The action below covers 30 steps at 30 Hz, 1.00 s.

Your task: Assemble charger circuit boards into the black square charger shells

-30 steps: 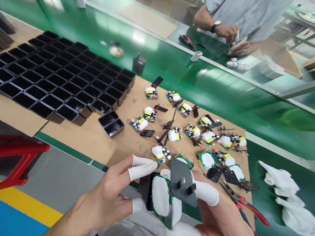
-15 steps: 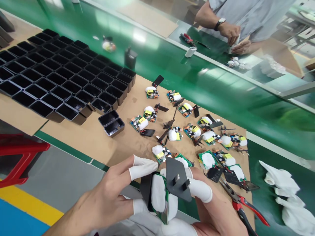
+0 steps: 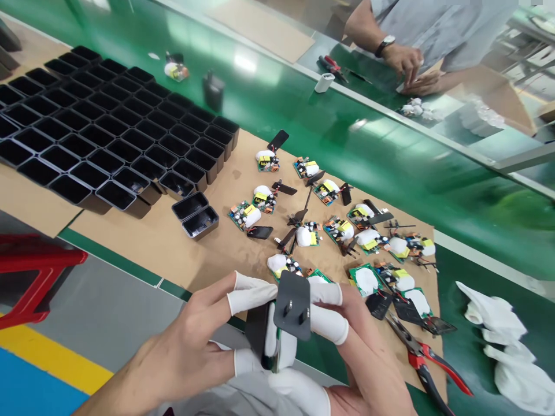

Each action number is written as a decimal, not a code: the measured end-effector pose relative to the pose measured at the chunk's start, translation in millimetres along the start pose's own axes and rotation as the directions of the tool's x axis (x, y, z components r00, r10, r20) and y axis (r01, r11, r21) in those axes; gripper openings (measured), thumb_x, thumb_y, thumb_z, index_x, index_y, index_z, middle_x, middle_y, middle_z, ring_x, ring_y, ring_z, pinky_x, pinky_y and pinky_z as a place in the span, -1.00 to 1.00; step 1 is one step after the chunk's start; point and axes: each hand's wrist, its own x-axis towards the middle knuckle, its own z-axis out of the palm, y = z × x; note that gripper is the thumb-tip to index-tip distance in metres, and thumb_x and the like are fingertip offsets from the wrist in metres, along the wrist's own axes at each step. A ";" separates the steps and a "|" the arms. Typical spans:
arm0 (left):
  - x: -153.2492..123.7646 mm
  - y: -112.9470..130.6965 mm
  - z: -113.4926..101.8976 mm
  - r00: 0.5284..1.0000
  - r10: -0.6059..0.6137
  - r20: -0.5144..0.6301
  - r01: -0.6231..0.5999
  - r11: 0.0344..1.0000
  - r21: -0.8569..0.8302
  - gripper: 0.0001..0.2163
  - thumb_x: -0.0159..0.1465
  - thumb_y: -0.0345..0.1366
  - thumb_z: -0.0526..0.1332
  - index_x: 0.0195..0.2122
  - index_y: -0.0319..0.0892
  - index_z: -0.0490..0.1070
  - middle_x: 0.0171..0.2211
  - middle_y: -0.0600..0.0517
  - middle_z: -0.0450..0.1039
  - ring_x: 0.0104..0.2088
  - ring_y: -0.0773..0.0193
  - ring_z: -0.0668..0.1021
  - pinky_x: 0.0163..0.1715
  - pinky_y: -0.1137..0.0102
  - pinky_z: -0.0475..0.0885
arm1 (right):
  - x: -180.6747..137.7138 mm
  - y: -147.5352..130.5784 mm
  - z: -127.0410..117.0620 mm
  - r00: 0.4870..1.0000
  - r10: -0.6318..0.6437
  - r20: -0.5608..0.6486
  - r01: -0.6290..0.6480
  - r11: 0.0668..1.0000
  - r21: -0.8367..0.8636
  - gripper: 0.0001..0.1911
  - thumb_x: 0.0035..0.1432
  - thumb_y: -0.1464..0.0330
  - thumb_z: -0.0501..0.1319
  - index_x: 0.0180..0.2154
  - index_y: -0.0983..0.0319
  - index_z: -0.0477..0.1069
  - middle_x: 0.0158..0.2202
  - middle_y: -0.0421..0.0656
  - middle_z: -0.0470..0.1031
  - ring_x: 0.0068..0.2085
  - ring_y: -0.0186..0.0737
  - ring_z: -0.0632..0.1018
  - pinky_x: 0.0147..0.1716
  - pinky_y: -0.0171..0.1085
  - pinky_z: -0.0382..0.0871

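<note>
- Left hand (image 3: pixel 195 332) curled, fingers above and thumb below, gripping a black box-shaped plastic case (image 3: pixel 256 332); an uneven squeeze could twist it.
- Right hand (image 3: pixel 359 346) mostly closed, thumb underneath, holding a green circuit board with white filler (image 3: pixel 287 349) at the case's mouth. Insertion depth hidden; a tilted board could jam on the rim and scrape filler.
- Flat black plate with two metal prongs (image 3: pixel 293 306) overhangs the board, right edge against right-hand fingers. Any wires behind it can't be seen; they could get pinched if folded badly.
- Smooth white finger cots (image 3: pixel 329 326) could slide on plastic. Parts sit low by the bench (image 3: pixel 463 323) edge nearest the person, so a slip could mean a drop.
- Loose yellow-taped circuit boards (image 3: pixel 366 280) lie just beyond the hands; a careless knuckle could tangle them.
- Red-and-black-handled metal pliers (image 3: pixel 427 361) near right forearm; a sideways swing could knock them.
</note>
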 end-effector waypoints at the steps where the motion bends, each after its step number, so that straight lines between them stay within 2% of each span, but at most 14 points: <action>1: 0.8 0.1 0.5 1.000 0.010 -0.008 -0.010 1.000 -0.008 -0.24 0.31 -0.59 0.51 0.50 0.01 0.42 0.19 -0.14 0.64 0.17 0.07 0.73 0.19 0.33 0.68 | 1.1 0.7 1.4 1.000 0.004 0.006 -0.004 1.000 0.012 -0.33 0.37 0.17 0.55 0.42 0.01 0.52 0.34 0.05 0.59 0.25 0.08 0.72 0.10 -0.28 0.72; 5: 0.0 -1.9 4.1 0.999 -0.020 -0.042 0.020 1.000 0.005 -0.30 0.33 -0.57 0.50 0.45 0.03 0.46 0.18 -0.13 0.66 0.11 0.07 0.73 0.15 0.30 0.70 | -0.9 3.9 6.9 0.995 0.079 0.064 -0.083 0.994 0.074 -0.31 0.32 0.22 0.59 0.41 0.00 0.54 0.40 0.03 0.53 0.36 0.08 0.65 0.21 -0.26 0.68; 9: -4.9 -8.4 8.6 0.992 -0.092 -0.088 0.088 0.995 -0.039 -0.33 0.32 -0.50 0.53 0.41 0.05 0.50 0.15 -0.13 0.70 0.10 -0.02 0.73 0.11 0.22 0.72 | -20.2 18.0 17.8 0.987 0.159 0.032 -0.162 0.968 0.190 -0.23 0.32 0.26 0.57 0.48 0.01 0.46 0.57 0.03 0.38 0.54 0.22 0.48 0.37 -0.07 0.60; 14: -4.7 -15.8 12.5 0.991 -0.091 -0.097 0.093 0.996 0.011 -0.37 0.35 -0.48 0.52 0.41 0.03 0.51 0.17 -0.15 0.71 0.14 -0.05 0.73 0.16 0.15 0.71 | -27.2 29.9 29.2 0.973 0.216 -0.082 -0.194 0.956 0.219 -0.29 0.24 0.38 0.60 0.38 0.02 0.59 0.47 0.00 0.55 0.49 0.28 0.54 0.46 0.20 0.49; 17: -5.4 -21.0 16.7 0.988 -0.096 -0.122 0.090 0.995 -0.053 -0.42 0.38 -0.43 0.53 0.39 0.03 0.52 0.20 -0.15 0.69 0.17 -0.03 0.72 0.18 0.16 0.70 | -19.1 23.8 33.7 0.972 0.215 -0.093 -0.192 0.958 0.211 -0.40 0.25 0.36 0.60 0.30 0.05 0.66 0.38 0.01 0.64 0.42 0.25 0.62 0.46 0.18 0.51; 20: -5.7 -26.0 24.2 0.970 -0.127 -0.209 0.107 0.989 -0.104 -0.42 0.35 -0.34 0.59 0.36 0.06 0.53 0.20 -0.11 0.66 0.19 -0.01 0.70 0.21 0.16 0.68 | -17.2 15.4 49.1 0.960 0.144 -0.241 -0.093 0.973 0.214 -0.41 0.29 0.37 0.55 0.33 0.06 0.64 0.37 0.04 0.64 0.34 0.22 0.69 0.34 0.11 0.66; 23: -2.0 -26.9 32.1 0.936 -0.106 -0.334 0.106 0.994 -0.020 -0.45 0.32 -0.38 0.59 0.31 0.02 0.56 0.13 -0.08 0.65 0.10 0.05 0.71 0.13 0.23 0.69 | -21.0 11.1 77.5 0.907 0.018 -0.422 0.022 0.996 0.090 -0.28 0.26 0.48 0.56 0.39 0.02 0.59 0.38 0.02 0.64 0.24 0.16 0.77 0.15 -0.03 0.80; 26: 2.1 -22.5 35.9 0.898 0.032 -0.439 0.050 0.984 0.172 -0.48 0.34 -0.47 0.50 0.30 -0.03 0.56 0.03 -0.06 0.62 -0.02 0.11 0.70 0.00 0.29 0.69 | -22.1 10.9 104.2 0.804 -0.015 -0.595 0.053 0.998 0.046 -0.26 0.21 0.61 0.55 0.34 -0.03 0.64 0.31 -0.06 0.72 0.09 0.08 0.84 0.00 -0.10 0.86; 28: 1.6 -17.3 35.6 0.884 0.141 -0.446 -0.004 0.956 0.294 -0.45 0.35 -0.48 0.47 0.34 -0.02 0.53 0.02 -0.07 0.61 -0.02 0.10 0.70 0.00 0.28 0.69 | -20.6 11.4 114.0 0.720 0.108 -0.686 0.032 0.982 0.189 -0.40 0.21 0.60 0.56 0.19 -0.02 0.75 0.21 -0.10 0.78 0.05 0.06 0.85 -0.02 -0.09 0.85; 30: -1.4 -11.6 35.0 0.880 0.133 -0.455 0.017 0.951 0.309 -0.40 0.32 -0.42 0.53 0.37 -0.02 0.49 0.08 -0.10 0.60 0.05 0.05 0.69 0.08 0.21 0.68 | -19.0 11.1 117.4 0.654 0.364 -0.663 -0.011 0.881 0.472 -0.63 0.22 0.48 0.61 0.02 0.02 0.81 0.01 -0.13 0.85 -0.06 0.00 0.86 -0.11 -0.15 0.83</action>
